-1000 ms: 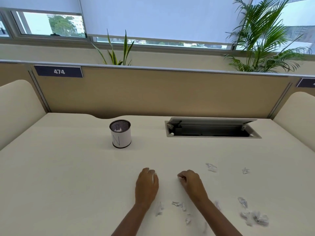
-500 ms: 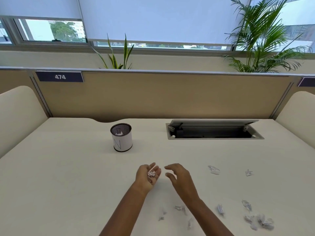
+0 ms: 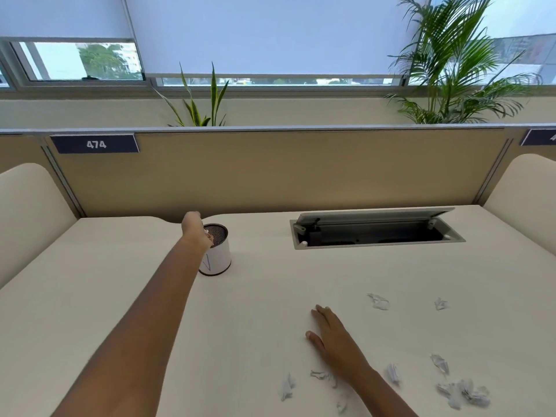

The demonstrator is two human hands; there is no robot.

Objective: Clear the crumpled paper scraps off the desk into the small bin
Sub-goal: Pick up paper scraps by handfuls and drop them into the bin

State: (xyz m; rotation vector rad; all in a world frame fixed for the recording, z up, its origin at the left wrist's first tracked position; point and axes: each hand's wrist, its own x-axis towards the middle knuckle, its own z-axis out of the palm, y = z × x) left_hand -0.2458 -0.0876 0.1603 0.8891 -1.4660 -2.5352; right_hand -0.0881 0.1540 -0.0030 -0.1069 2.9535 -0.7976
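Two bare hands work over the desk (image 3: pixel 90 296). Toward the far edge, left of middle, the small bin (image 3: pixel 217 254) stands upright, a round white can with its long axis vertical and its dark mesh mouth facing up. Over its left rim hangs the left hand (image 3: pixel 195 231), arm stretched out from the near edge; a white bit shows at its fingers, but whether they pinch it or are loosening I cannot tell. Right of middle, the right hand (image 3: pixel 331 332) lies palm down on the desk, fingers straight and close together, thumb apart. Crumpled paper scraps (image 3: pixel 463 394) lie scattered toward the near right corner, with two more (image 3: pixel 378 301) farther out. A cable hatch (image 3: pixel 376 230) sits open near the far edge.
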